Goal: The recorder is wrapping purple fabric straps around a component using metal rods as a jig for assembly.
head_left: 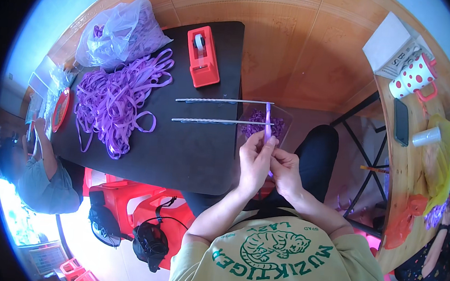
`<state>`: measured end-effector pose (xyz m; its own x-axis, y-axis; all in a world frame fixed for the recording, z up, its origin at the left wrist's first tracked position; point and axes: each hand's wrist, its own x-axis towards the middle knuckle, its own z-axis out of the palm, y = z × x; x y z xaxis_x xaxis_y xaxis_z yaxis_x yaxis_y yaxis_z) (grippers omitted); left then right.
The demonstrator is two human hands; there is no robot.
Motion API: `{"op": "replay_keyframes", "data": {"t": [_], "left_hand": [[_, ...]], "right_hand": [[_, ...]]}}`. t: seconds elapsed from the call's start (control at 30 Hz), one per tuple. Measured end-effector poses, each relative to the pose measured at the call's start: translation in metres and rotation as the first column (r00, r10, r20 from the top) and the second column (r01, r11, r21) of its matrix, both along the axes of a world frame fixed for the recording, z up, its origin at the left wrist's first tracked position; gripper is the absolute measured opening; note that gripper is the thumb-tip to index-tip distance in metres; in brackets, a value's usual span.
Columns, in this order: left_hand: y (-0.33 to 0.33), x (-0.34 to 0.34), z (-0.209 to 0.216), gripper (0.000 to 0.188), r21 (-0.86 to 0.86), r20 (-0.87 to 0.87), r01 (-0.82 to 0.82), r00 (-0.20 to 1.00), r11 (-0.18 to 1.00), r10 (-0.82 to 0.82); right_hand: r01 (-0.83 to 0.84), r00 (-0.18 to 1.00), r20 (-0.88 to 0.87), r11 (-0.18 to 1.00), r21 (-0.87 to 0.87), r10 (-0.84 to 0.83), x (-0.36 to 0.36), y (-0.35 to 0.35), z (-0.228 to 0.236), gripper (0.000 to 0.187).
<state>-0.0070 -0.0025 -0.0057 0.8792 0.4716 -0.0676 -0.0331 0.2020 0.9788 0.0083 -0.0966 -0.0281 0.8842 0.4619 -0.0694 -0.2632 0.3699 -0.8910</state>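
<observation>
on table (pixel 192 154), ribbon pile (pixel 114 104) before bag (pixel 123 35), left of rods (pixel 217 101) and tape dispenser (pixel 204 63)

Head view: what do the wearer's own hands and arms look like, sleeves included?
The left hand and right hand are ungloved, with no watch or bracelet visible at either wrist. The forearms are uncovered below the short sleeves of a pale yellow-green T-shirt, which bears a green tiger drawing and lettering.

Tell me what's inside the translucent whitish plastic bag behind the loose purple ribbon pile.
Inside the translucent whitish plastic bag, purple ribbon shows hazily through the film. Its outer layers cover the core, so I can't tell whether anything else is in there.
</observation>
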Motion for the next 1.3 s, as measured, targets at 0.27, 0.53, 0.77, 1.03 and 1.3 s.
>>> {"op": "replay_keyframes", "data": {"t": [0.27, 0.53, 0.77, 1.03, 1.3], "left_hand": [[-0.001, 0.002, -0.005, 0.014, -0.152, 0.010, -0.007, 1.000, 0.988, 0.009], [0.001, -0.006, -0.001, 0.016, -0.175, 0.010, 0.003, 1.000, 0.985, -0.001], [0.002, -0.016, 0.015, 0.022, -0.411, -0.030, 0.112, 0.990, 0.905, -0.137], [0.005, -0.033, 0.033, 0.023, -0.390, -0.044, 0.170, 0.978, 0.905, -0.202], [0.037, -0.042, 0.109, 0.024, -0.197, -0.109, 0.360, 0.916, 0.912, -0.386]], "right_hand": [[0.000, 0.996, 0.094, 0.996, -0.091, 0.009, -0.001, -0.007, -0.014, 0.012], [0.377, 0.665, 0.746, 0.880, -0.291, -0.038, 0.029, -0.037, 0.016, 0.012], [0.606, -0.011, 0.995, 0.793, -0.069, 0.094, 0.072, -0.008, 0.023, 0.040], [0.501, -0.067, 0.986, 0.860, -0.098, 0.152, 0.067, -0.001, 0.037, 0.030], [0.195, 0.268, 0.948, 0.954, -0.229, 0.173, 0.089, 0.004, 0.066, 0.022]]}}
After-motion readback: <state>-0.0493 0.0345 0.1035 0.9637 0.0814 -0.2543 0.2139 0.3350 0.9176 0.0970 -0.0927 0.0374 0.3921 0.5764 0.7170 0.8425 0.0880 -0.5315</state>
